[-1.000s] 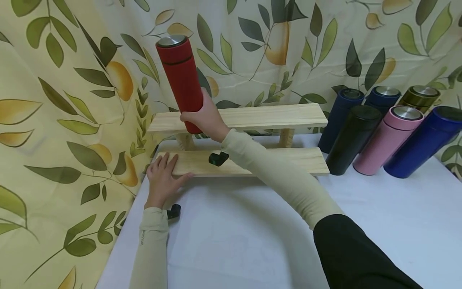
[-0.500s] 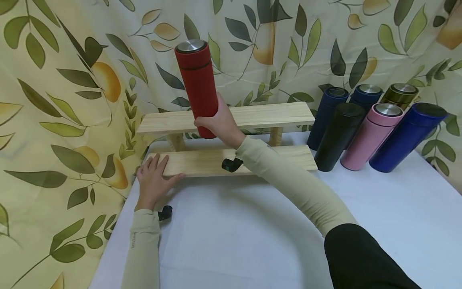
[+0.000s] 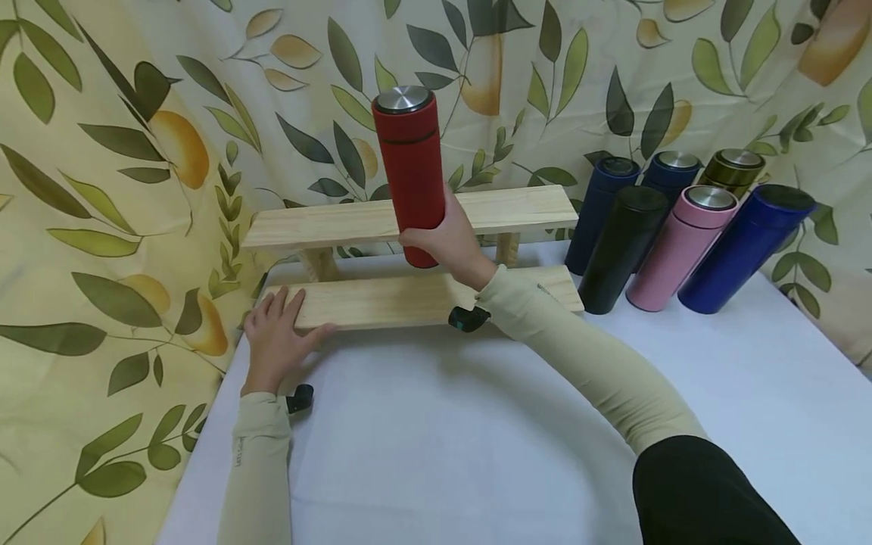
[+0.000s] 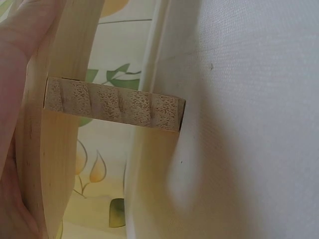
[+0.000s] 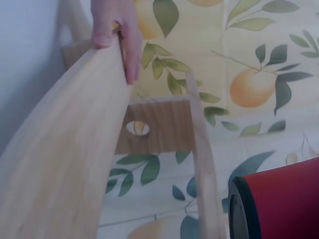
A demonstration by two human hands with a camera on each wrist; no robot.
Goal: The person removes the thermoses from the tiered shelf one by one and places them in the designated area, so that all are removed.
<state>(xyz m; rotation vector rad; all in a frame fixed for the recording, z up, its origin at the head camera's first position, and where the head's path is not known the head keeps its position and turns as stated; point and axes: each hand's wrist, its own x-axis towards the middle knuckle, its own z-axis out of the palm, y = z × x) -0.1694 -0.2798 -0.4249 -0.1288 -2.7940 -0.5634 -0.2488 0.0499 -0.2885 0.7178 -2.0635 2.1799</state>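
My right hand (image 3: 455,241) grips a red thermos bottle (image 3: 410,174) round its lower part. The bottle has a silver lid top and leans slightly left, held in front of the upper board of a two-step wooden rack (image 3: 409,303). In the right wrist view the dark base of the red bottle (image 5: 279,199) shows at lower right, apart from the rack. My left hand (image 3: 279,337) rests on the left end of the lower board, fingers spread on top and thumb along the front edge. A rack support (image 4: 114,104) shows beneath the board in the left wrist view.
Right of the rack stand several bottles: a black one (image 3: 623,250), a pink one (image 3: 681,250), a blue one (image 3: 745,250), two navy ones and an olive-gold one (image 3: 734,170) behind. A leaf-patterned curtain (image 3: 123,265) hangs behind and left of the white table (image 3: 436,439).
My right hand has carried the red bottle rightward along the rack and brought it more upright. My left hand stays on the lower board. The head view has shifted a little.
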